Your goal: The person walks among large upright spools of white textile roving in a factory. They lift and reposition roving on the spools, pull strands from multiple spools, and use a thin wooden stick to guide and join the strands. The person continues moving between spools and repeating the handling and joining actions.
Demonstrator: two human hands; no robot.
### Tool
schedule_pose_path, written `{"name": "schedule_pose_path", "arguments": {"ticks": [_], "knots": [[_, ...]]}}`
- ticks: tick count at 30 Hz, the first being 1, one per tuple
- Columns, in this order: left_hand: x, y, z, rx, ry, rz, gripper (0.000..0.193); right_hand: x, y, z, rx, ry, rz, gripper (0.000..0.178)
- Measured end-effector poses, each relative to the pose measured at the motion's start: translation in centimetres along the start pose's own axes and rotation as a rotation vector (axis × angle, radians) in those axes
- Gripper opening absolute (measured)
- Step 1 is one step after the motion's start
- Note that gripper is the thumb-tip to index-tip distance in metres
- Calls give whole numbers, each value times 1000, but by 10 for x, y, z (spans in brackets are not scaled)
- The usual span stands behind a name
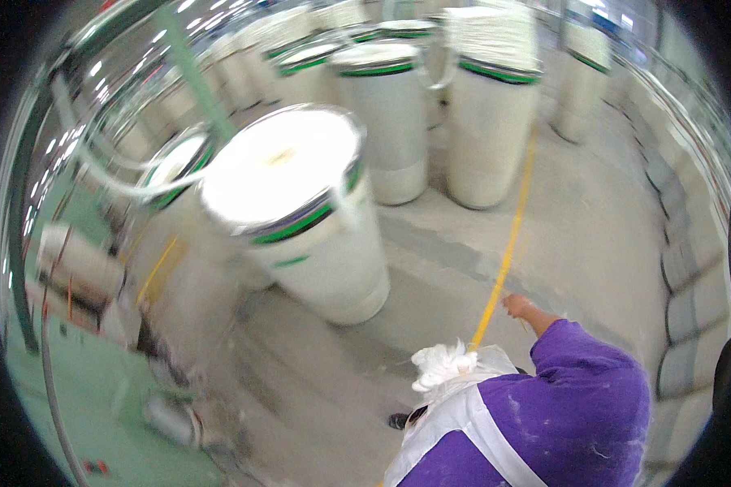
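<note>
Overhead, a person in a purple top is standing among tall white sliver cans on a concrete floor.

Down in the head view, the right hand (518, 308) is reaching out over the yellow floor line (508, 243), empty, whether loose or clenched I cannot tell. The left hand is lying out of sight. A tuft of white fibre (443, 364) is sitting against the person's chest. Nearest is a leaning white can (317, 235) with a green band, well apart from the hand, more cans standing behind.
</note>
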State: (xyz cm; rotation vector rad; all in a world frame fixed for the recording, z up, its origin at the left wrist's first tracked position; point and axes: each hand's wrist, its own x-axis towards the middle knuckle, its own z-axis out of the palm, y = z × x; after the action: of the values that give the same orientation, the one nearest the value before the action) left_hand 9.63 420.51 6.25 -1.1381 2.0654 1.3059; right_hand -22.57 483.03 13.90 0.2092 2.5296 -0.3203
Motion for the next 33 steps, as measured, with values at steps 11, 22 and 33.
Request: {"name": "schedule_pose_path", "arguments": {"ticks": [11,22,33], "knots": [[54,293,163,375,-91,37,35,-140,347,87,802,218,645,45],[27,547,571,783,-689,521,44,-78,529,-27,1398,511,571,48],[69,774,869,1621,-713,801,19,-51,705,-28,1665,464,1252,50]]}}
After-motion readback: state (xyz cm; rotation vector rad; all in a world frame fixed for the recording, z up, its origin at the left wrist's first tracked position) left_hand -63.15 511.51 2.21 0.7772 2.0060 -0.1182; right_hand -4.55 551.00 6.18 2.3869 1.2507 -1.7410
